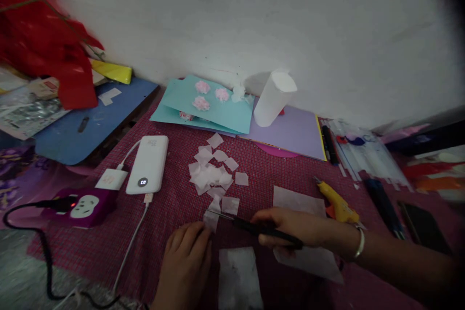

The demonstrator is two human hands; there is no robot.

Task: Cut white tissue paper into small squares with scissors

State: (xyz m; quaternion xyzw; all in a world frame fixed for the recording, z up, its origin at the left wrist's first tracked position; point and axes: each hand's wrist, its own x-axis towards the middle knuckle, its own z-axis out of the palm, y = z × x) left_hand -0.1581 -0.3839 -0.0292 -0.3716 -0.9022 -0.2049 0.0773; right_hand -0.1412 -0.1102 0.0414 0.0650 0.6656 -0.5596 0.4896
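My right hand (286, 225) is closed around the black handles of a pair of scissors (250, 226). Their thin metal blades point left and lie across the top of a narrow white tissue paper strip (211, 222). At the strip's lower left edge is my left hand (187, 256), its fingers curled and close together with the index fingertip on the paper; the thumb is hidden. Just beyond the blades lies a loose pile of small white paper squares (209, 174). A larger tissue piece (240, 276) rests between my hands, and another sheet (298, 198) is partly under my right hand.
Pink paper flowers (201, 103) sit on turquoise card (170, 101) by the wall, beside a white roll (272, 101). A yellow glue gun (337, 201) and dark phone (423, 227) lie right. Leftward are a white power bank (148, 164), cables and a purple socket block (85, 208).
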